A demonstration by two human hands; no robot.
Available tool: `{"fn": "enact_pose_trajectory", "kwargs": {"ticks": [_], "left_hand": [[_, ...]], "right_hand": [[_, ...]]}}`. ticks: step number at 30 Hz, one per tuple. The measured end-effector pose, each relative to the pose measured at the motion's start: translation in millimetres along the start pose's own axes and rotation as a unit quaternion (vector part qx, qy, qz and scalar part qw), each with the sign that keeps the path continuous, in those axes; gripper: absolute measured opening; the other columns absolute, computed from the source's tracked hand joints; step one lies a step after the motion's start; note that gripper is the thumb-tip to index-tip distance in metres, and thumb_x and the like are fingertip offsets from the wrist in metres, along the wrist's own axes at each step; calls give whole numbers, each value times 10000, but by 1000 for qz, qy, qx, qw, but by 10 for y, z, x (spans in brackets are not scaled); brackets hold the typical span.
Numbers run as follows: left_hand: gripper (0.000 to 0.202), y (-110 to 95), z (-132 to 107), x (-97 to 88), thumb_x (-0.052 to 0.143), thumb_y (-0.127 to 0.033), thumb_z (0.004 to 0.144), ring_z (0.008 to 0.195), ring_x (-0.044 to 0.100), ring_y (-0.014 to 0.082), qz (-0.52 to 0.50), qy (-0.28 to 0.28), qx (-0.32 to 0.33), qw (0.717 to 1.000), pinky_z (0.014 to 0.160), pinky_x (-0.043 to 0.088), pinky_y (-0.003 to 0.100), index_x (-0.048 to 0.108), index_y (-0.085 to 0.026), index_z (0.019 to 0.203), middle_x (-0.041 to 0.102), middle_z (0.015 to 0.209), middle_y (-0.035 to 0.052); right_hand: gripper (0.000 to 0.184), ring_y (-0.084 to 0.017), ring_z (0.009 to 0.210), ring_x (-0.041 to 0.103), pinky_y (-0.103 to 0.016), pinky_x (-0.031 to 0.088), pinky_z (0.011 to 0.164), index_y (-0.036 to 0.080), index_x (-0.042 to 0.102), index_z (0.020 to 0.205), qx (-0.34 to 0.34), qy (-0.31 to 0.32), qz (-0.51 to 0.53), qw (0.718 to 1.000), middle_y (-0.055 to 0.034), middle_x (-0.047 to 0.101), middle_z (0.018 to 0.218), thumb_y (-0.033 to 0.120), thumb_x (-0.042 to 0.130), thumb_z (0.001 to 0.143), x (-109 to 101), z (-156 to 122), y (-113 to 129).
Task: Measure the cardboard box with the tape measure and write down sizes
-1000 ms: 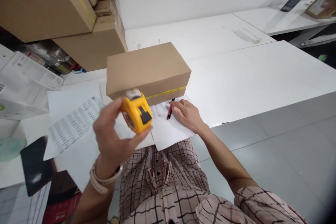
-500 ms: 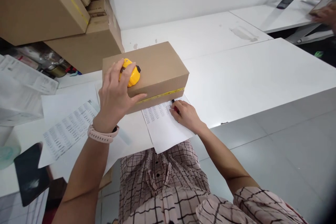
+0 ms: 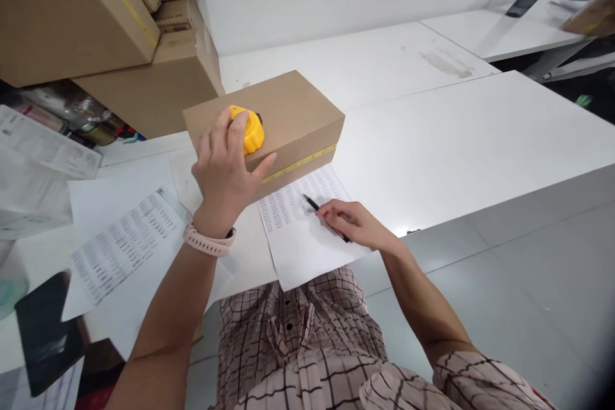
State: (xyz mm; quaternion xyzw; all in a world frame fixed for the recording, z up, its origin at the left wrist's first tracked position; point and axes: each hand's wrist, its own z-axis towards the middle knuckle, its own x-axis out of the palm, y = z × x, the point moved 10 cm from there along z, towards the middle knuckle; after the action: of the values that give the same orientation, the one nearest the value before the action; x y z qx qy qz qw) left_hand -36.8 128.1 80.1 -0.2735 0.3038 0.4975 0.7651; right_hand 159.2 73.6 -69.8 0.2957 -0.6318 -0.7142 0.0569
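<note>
Cardboard box [image 3: 293,106] sits on the counter [image 3: 432,141], behind the printed sheet [image 3: 307,253]. The left hand [image 3: 223,173] has its grip around the tape measure [image 3: 254,134], thumb against the box; uneven pressure could shift both. The right hand's [image 3: 353,224] grip pinches the pen [image 3: 313,204]; a sliding sheet could spoil a mark.

Under the left grip [image 3: 221,170] is a bright yellow, rounded plastic tape measure [image 3: 254,134] with a black part, against a tan rectangular cardboard box [image 3: 291,106] whose side bears a yellow strip [image 3: 300,163] with dark marks. Behind that grip runs a pale pink watch strap [image 3: 209,245]. In the right grip [image 3: 354,221] is a slim black-and-red pen [image 3: 312,204], over a white paper sheet [image 3: 307,259] (rows of grey print across it). Around both grips, the worktop [image 3: 432,147] is white.
</note>
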Motion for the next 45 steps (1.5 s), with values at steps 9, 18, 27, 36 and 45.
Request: {"fn": "enact_pose_trajectory", "kwargs": {"ticks": [9, 18, 27, 36, 45], "left_hand": [[265, -844, -540, -217, 644, -241, 910, 1057, 677, 263, -77, -137, 213, 964, 863, 543, 436, 619, -189, 1168, 733, 1120, 87], [424, -1393, -1393, 775, 532, -397, 999, 675, 707, 188, -45, 238, 296, 924, 546, 530, 295, 646, -36, 1189, 673, 1269, 266], [508, -1421, -1452, 863, 495, -438, 1003, 710, 712, 217, -35, 332, 270, 903, 583, 569, 323, 625, -39, 1290, 612, 1366, 292], [496, -1419, -1494, 862, 425, -392, 1028, 650, 688, 193, -43, 314, 278, 907, 555, 554, 327, 614, -25, 1302, 577, 1402, 310], [466, -1434, -1459, 844, 447, -365, 1024, 643, 696, 198, -50, 318, 273, 906, 542, 560, 329, 639, -20, 1272, 596, 1376, 314]], "right_hand": [[198, -138, 683, 588, -307, 476, 649, 250, 664, 910, 1, -230, 233, 945, 14, 648, 730, 405, 770, 849, -503, -258, -264], [445, -176, 905, 640, -363, 489, 874, 267, 627, 1189, 72, -161, 183, 967, -34, 696, 919, 628, 473, 980, -280, -16, -241], [217, -104, 617, 440, -286, 355, 555, 228, 550, 854, 96, -182, 73, 976, 31, 565, 725, 374, 708, 881, -270, 111, -264], [331, -98, 536, 344, -284, 289, 508, 233, 435, 657, 75, -253, -20, 964, 60, 418, 564, 313, 668, 877, -389, 71, -338], [337, -91, 516, 333, -286, 302, 487, 235, 433, 666, 80, -228, -52, 969, 56, 445, 559, 361, 648, 893, -320, 96, -290]]}}
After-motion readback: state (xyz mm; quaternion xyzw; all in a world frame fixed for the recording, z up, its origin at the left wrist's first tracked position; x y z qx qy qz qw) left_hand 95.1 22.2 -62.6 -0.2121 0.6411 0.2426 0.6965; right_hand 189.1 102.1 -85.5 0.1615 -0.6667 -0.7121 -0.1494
